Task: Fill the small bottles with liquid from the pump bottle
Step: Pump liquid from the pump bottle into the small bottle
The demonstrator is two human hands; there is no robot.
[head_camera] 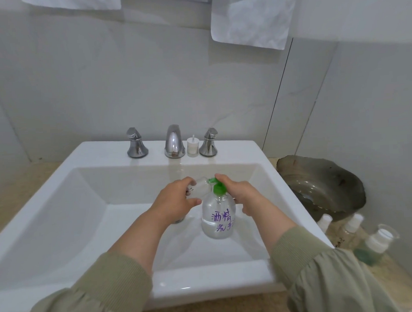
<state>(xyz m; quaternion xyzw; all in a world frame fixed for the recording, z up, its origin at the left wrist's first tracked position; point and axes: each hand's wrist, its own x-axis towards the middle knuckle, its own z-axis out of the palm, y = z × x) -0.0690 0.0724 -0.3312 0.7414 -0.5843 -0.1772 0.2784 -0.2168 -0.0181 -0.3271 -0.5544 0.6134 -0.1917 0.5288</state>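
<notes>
Left hand: reaching forward past the near edge of the sink, knuckles up, thumb and fingers pinching a small bottle that is lying tipped on its side. Left forearm showing bare, its olive sleeve ending well short of the wrist.

Right hand: sitting just beside the left, forefinger curling over the green top of the pump bottle, thumb hanging below. Right forearm showing bare likewise.
</notes>
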